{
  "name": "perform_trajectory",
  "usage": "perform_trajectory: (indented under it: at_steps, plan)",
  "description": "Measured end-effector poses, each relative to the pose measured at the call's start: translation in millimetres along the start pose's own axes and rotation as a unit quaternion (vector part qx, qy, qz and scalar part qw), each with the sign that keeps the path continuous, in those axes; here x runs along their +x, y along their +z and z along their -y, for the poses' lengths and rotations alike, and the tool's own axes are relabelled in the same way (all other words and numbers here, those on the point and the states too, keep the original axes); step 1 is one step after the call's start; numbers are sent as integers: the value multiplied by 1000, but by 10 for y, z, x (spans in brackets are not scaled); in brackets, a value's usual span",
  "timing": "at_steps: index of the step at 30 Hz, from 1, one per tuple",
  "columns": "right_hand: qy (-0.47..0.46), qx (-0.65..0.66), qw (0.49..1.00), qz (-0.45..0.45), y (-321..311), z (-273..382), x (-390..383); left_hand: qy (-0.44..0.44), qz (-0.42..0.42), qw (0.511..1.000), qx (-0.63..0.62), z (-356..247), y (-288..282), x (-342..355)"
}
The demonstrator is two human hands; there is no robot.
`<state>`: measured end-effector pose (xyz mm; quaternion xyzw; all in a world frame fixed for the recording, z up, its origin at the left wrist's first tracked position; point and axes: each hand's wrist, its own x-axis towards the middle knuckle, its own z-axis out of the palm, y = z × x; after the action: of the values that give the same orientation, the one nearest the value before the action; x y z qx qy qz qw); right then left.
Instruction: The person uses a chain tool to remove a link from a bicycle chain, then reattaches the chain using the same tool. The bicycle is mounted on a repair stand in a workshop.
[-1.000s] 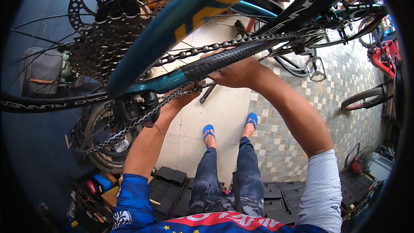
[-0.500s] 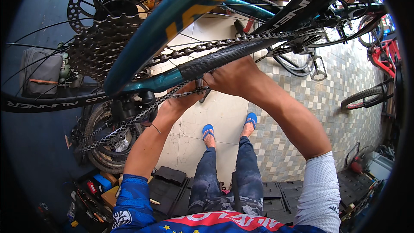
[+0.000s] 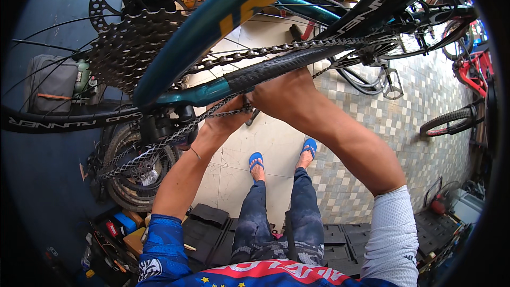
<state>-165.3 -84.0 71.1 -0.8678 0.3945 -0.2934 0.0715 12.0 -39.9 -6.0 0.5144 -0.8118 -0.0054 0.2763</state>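
A teal bicycle frame (image 3: 199, 94) with a black textured chainstay sleeve crosses above my hands, beside a rear cassette (image 3: 119, 48) and brake rotor (image 3: 103, 5). The chain's lower run (image 3: 162, 146) slants under the chainstay. My left hand (image 3: 227, 119) reaches up to that run, fingers closed near a small dark metal piece (image 3: 245, 105) at the chain. My right hand (image 3: 279, 93) meets it from the right just below the chainstay, fingers curled in. What either hand grips is hidden by the hands and frame.
Other bicycles (image 3: 443, 122) line the right side; another wheel (image 3: 135, 178) rests at left. A grey bag (image 3: 50, 87) sits by the dark left wall (image 3: 42, 180). Tools and boxes (image 3: 127, 234) lie low left, black cases (image 3: 342, 234) behind my legs. My sandaled feet stand on tiles (image 3: 234, 170).
My right hand and forearm have shifted slightly leftward, bringing the hands closer together at the chain and hiding more of my left fingers. The bicycle stays nearly in place.
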Motion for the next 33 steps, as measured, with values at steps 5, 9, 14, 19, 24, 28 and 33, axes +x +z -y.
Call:
perform_trajectory:
  at_steps: [5, 9, 14, 19, 24, 28, 33]
  plan:
    - [5, -63, 995, 74, -8, 100, 37, -31, 15, 998, -43, 31, -13, -64]
    - [45, -83, 978, 185, -65, 244, 85, -115, -17, 973, -200, 46, 61, -164]
    - [120, -46, 962, 241, -92, 442, 172, -262, -70, 836, -476, 46, 203, -215]
    - [92, 9, 973, 210, -180, 424, 134, -139, 13, 960, -242, 36, 34, -189]
    - [117, 194, 958, 174, -217, 136, 32, 13, 48, 997, -53, 209, 182, -102]
    - [113, 373, 902, 186, -336, -90, -152, 82, 14, 997, 6, 301, 350, -200]
    - [30, 450, 877, 164, -407, -287, -309, 64, -57, 993, -77, 318, 406, -213]
